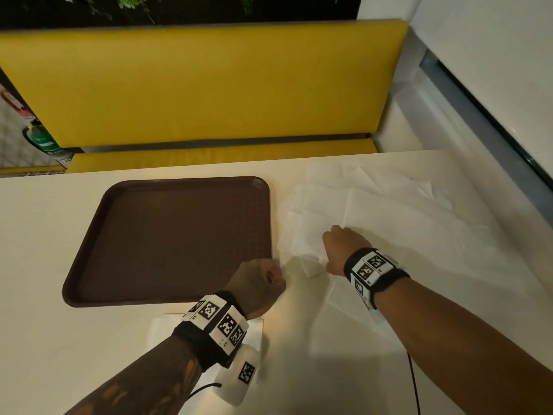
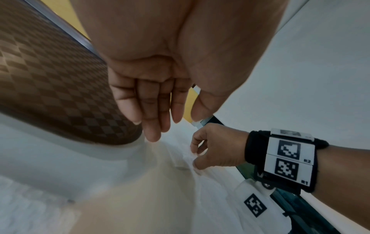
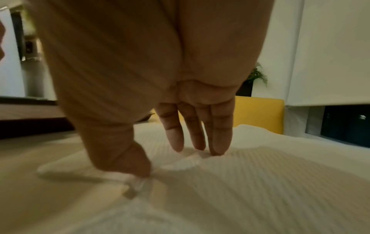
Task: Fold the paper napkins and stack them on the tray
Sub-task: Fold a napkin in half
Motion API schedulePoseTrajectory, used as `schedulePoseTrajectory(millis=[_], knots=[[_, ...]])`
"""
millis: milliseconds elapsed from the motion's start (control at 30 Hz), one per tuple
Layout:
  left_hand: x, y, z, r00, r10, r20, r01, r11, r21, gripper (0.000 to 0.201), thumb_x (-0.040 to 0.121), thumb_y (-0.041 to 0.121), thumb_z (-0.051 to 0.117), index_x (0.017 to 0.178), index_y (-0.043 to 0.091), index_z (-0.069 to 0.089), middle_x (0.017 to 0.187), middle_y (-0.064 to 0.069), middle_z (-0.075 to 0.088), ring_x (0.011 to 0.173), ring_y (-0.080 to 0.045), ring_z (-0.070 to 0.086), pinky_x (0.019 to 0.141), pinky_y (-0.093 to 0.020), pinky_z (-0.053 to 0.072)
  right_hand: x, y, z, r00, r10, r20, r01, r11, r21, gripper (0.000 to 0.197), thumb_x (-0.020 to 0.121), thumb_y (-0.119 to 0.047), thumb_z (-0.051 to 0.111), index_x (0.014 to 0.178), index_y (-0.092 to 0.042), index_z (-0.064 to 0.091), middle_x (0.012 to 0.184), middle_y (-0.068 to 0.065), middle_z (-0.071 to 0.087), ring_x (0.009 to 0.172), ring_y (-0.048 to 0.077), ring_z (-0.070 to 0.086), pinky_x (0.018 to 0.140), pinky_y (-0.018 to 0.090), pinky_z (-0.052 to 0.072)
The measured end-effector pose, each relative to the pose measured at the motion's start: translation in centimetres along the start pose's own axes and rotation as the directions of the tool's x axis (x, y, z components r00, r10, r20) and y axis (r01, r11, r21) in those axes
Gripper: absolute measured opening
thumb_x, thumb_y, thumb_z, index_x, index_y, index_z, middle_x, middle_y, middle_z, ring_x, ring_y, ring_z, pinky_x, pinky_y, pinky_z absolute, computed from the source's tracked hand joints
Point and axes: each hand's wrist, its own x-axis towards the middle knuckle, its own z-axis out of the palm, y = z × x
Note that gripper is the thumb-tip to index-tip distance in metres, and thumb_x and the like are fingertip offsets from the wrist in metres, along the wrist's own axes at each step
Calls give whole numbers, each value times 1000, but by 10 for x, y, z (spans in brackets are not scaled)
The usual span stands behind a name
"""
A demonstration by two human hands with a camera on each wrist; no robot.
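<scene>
The brown tray [image 1: 167,235] [image 2: 50,79] lies bare at the table's left-centre. Several unfolded white napkins [image 1: 389,211] overlap in a loose spread to its right. My right hand [image 1: 338,247] [image 2: 214,150] [image 3: 140,166] rests on the spread's near left part. Its thumb and forefinger pinch a napkin corner [image 1: 311,265] [image 3: 136,185], and the other three fingertips [image 3: 178,142] touch the paper. My left hand [image 1: 260,283] [image 2: 152,110] hovers by the tray's near right corner, fingers loosely straight and holding nothing. A folded napkin [image 1: 164,324] lies under my left wrist.
The cream table [image 1: 45,235] runs wide to the left of the tray and along the near edge. A yellow bench [image 1: 209,85] stands behind the table. A white wall and a dark window ledge [image 1: 478,94] close off the right side.
</scene>
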Motion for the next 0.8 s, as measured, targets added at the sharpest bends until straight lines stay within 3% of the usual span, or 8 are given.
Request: schedulePoseTrajectory(millis=[167,333,433,533,567,633,700,800], knots=[[-3,3,5,1000,2,-2,-2,1000,17,18,89,24,60,87,8,68,76,1,64,70,-11,57,63,-16,45,1,1,-2,1000,-13,-14,13,1000,-10,23,87,-6,53,109,-7,59,116,12,57,103,30,60,85,35,51],[-1,-1,7,1000,4,1,-4,1000,-5,17,88,27,62,93,12,67,81,6,60,73,-7,55,68,-15,42,2,12,-16,999,9,-43,-6,999,54,17,92,-5,47,98,-6,63,101,13,67,90,31,64,75,33,49],[4,8,5,999,16,33,-14,999,-36,22,95,31,52,93,12,64,80,5,60,70,-8,54,65,-16,41,-10,12,-27,968,-3,-250,8,1000,22,22,97,-18,43,101,-10,63,106,8,63,101,29,57,81,37,43],[11,26,0,998,46,45,-33,966,-255,30,98,38,43,87,14,57,80,-4,59,77,-23,57,72,-33,46,-32,-3,-44,877,-18,-481,101,984,148,19,95,-22,45,91,-11,60,98,7,59,94,27,54,74,35,41],[16,29,-1,999,39,38,-21,923,-385,35,96,44,43,96,12,59,93,-10,63,90,-29,60,81,-40,49,-42,-12,-51,842,-24,-538,157,966,203,16,93,-22,48,83,-13,56,91,6,57,88,26,54,70,35,42],[20,40,-7,998,21,59,22,764,-645,50,87,57,47,115,18,59,115,-7,64,108,-23,61,91,-44,50,-60,-31,-63,807,-34,-589,264,914,309,17,89,-21,54,74,-15,47,80,3,51,78,25,54,64,36,47],[24,46,-11,998,39,51,23,537,-844,55,80,59,53,112,15,60,105,-3,69,98,-18,65,83,-35,54,-71,-46,-71,788,-48,-613,352,852,387,11,87,-21,57,79,-15,54,79,-2,50,76,22,56,68,37,51],[22,60,-20,997,30,-64,-70,281,-957,37,85,41,53,95,7,63,87,-7,69,87,-19,66,74,-28,53,-79,-55,-79,774,-121,-622,472,765,438,14,91,-21,56,100,-13,63,92,-1,61,88,17,62,81,31,53]])
